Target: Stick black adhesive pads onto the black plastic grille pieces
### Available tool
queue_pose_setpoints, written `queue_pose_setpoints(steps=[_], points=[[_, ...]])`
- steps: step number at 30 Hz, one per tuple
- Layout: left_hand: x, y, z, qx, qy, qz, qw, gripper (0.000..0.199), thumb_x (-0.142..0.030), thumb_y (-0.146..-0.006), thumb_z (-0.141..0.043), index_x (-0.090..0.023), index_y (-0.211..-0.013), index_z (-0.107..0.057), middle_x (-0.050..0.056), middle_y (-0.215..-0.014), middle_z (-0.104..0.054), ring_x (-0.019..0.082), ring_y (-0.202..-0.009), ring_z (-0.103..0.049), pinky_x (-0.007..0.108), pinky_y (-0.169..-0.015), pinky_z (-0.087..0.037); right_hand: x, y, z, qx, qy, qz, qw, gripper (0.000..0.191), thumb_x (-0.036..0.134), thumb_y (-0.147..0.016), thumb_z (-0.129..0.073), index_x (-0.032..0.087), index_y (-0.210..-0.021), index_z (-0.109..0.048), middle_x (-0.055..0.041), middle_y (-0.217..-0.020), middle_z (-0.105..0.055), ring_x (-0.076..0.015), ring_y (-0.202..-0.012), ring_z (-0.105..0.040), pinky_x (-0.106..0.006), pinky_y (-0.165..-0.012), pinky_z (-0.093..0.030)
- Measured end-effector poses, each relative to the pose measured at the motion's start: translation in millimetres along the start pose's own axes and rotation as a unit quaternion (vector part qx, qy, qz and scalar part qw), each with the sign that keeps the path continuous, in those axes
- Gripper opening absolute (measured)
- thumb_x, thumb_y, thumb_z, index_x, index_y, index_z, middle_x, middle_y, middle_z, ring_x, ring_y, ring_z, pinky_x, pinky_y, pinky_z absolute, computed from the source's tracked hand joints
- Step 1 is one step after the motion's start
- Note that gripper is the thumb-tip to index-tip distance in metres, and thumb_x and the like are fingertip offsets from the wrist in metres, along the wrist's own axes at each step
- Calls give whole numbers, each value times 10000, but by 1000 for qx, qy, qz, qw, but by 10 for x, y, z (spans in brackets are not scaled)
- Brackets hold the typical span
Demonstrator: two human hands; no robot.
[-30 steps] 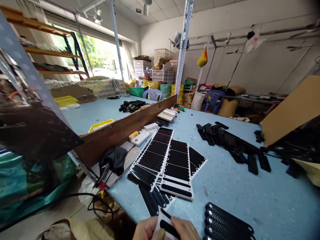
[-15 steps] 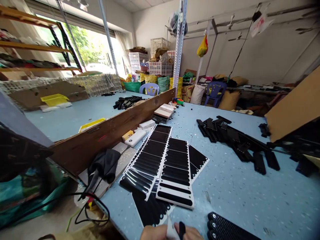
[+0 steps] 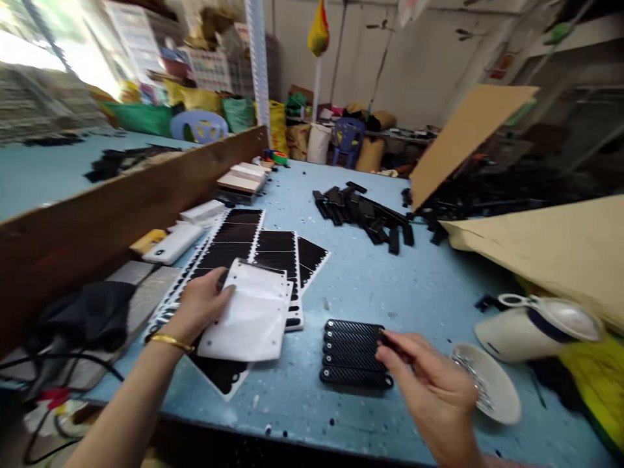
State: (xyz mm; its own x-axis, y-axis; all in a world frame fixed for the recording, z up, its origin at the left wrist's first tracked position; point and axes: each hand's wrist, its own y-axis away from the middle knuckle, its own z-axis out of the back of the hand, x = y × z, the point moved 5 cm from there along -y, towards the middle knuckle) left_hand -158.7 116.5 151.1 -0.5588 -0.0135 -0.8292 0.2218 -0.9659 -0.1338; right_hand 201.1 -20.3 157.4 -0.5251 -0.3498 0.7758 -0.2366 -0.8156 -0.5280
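My left hand (image 3: 207, 296) grips a bent sticker sheet (image 3: 248, 318) by its left edge, its white side facing up. Under and behind it lie sheets of black oval stickers (image 3: 241, 234). A row of black carbon-patterned strips (image 3: 353, 354) with round holes at their ends lies flat in front of me. At the right end of this row, the thumb and fingers of my right hand (image 3: 426, 377) are pinched on a strip's end. My fingers partly hide that spot.
A pile of black pieces (image 3: 365, 211) lies farther back. On the right are a white dish (image 3: 504, 390) of small metal parts, a pale lidded mug (image 3: 517, 331) and leaning cardboard (image 3: 468, 143). A wooden divider (image 3: 121, 208) runs along the left, beside a white box-like device (image 3: 173, 244).
The view has swung right and down. My hands, close together at the bottom edge before, are now apart: the left out over the sheets, the right at the strips.
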Motion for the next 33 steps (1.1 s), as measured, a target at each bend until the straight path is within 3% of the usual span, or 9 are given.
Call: queue_pose_setpoints(steps=[4, 6, 8, 11, 14, 17, 25, 29, 33], points=[[-42, 357, -85, -94, -107, -46, 989, 528, -422, -776, -636, -113, -1203, -611, 68, -995, -719, 274, -904, -667, 364, -829, -504, -114, 292, -75, 75, 39, 44, 995, 140, 201, -856, -682, 172, -972, -754, -55, -746, -687, -175, -642, -659, -280, -542, -557], [-126, 763, -230, -112, -92, -57, 988, 413, -477, -755, -673, -161, -1021, -693, 47, -871, -730, 218, -741, -660, 330, -731, -522, -128, 423, -128, 86, 30, 57, 994, 153, 219, -874, -668, 153, -983, -752, -53, -694, -661, -163, -579, -630, -273, -487, -525], [-212, 1175, -632, 73, 41, -49, 995, 300, -469, -733, -705, -200, -866, -710, 14, -739, -724, 176, -630, -648, 273, -607, -519, -90, 524, -210, 108, 16, 66, 992, 180, 246, -893, -650, 136, -996, -748, -54, -669, -638, -159, -555, -612, -276, -472, -503], [-263, 1724, -1229, 340, 217, 92, 910, 287, -469, -777, -678, -184, -748, -665, -2, -575, -668, 128, -485, -614, 200, -452, -433, -3, 621, -309, 145, 12, 77, 986, 217, 289, -921, -615, 131, -985, -749, -44, -627, -596, -155, -532, -583, -279, -458, -473], [-233, 1917, -1481, 393, 325, 209, 834, 364, -491, -775, -688, -154, -666, -604, 11, -557, -663, 85, -395, -567, 150, -375, -307, 13, 677, -269, 150, 29, 83, 985, 231, 306, -927, -602, 134, -1002, -735, -46, -639, -604, -162, -549, -588, -285, -472, -483], [-162, 1887, -1525, 377, 358, 247, 818, 367, -470, -741, -734, -140, -653, -602, 18, -562, -669, 79, -390, -570, 136, -369, -312, -67, 731, -119, 134, 60, 71, 987, 200, 242, -912, -611, 132, -1051, -705, -85, -765, -669, -200, -676, -644, -325, -575, -538], [31, 1809, -1471, 344, 253, 199, 882, 351, -508, -713, -724, -158, -734, -702, 10, -529, -674, 119, -388, -582, 172, -346, -374, -185, 760, 123, 129, 49, 19, 990, 131, 136, -864, -622, 146, -949, -721, -74, -758, -675, -195, -675, -636, -313, -590, -527], [96, 1561, -1213, 175, 125, 57, 975, 365, -490, -663, -738, -201, -887, -747, -9, -561, -706, 173, -497, -655, 234, -474, -520, -336, 572, 288, 103, 22, -39, 994, 113, 119, -834, -658, 166, -911, -726, -61, -783, -690, -184, -706, -657, -291, -628, -534], [16, 1445, -1231, 136, 19, -82, 987, 289, -407, -686, -709, -200, -886, -735, -15, -615, -719, 151, -482, -635, 243, -501, -537, -599, 433, 289, 105, 0, -72, 992, 116, 137, -789, -711, 188, -888, -742, -71, -866, -724, -206, -803, -686, -313, -722, -557]])
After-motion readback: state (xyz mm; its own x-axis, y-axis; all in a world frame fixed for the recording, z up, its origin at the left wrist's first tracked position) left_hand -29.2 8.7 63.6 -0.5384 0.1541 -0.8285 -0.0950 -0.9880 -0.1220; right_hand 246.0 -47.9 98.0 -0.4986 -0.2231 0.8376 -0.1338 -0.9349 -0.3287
